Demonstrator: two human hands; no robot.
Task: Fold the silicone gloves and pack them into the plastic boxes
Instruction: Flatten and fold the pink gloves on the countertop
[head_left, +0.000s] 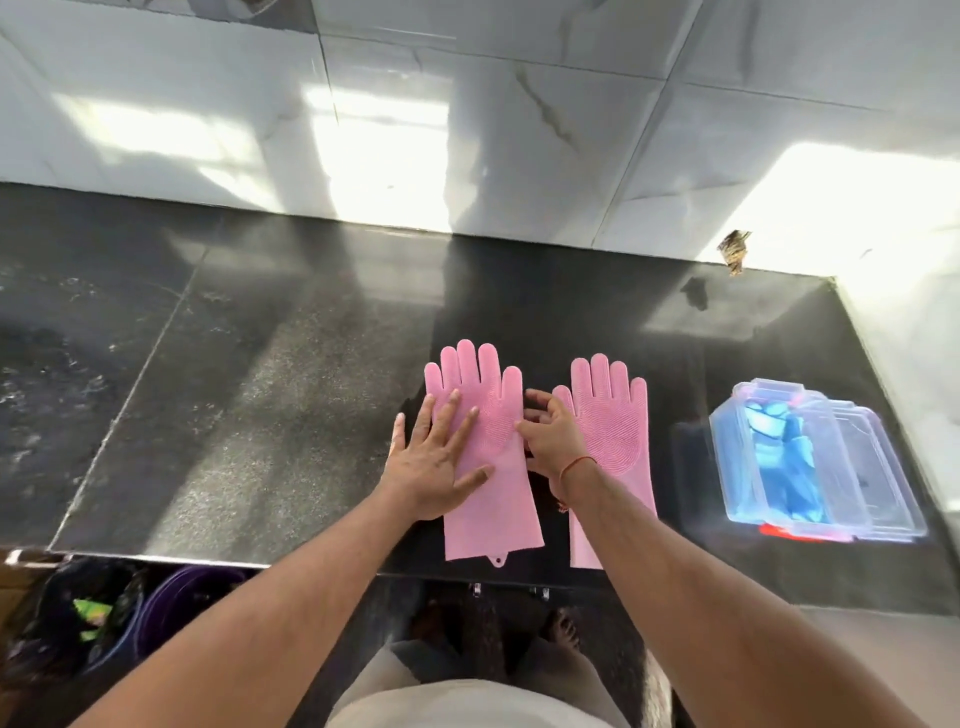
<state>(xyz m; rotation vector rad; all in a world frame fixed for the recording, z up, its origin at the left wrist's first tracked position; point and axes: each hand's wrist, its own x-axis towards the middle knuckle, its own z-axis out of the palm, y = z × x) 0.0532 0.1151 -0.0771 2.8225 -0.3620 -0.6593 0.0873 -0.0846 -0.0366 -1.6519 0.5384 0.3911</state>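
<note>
While nubbed, both pink gloves (488, 452) lie flat.

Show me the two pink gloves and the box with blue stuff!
left pink glove (493, 499): head view, on its cuff.
right pink glove (613, 415): head view, on its palm.
plastic box (779, 457): head view, on its clear wall.

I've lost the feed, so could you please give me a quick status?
Left hand flat on left pink glove. Right hand between gloves, fingers at its edge. Right pink glove flat, unfolded. Plastic boxes right, unobstructed.
</note>
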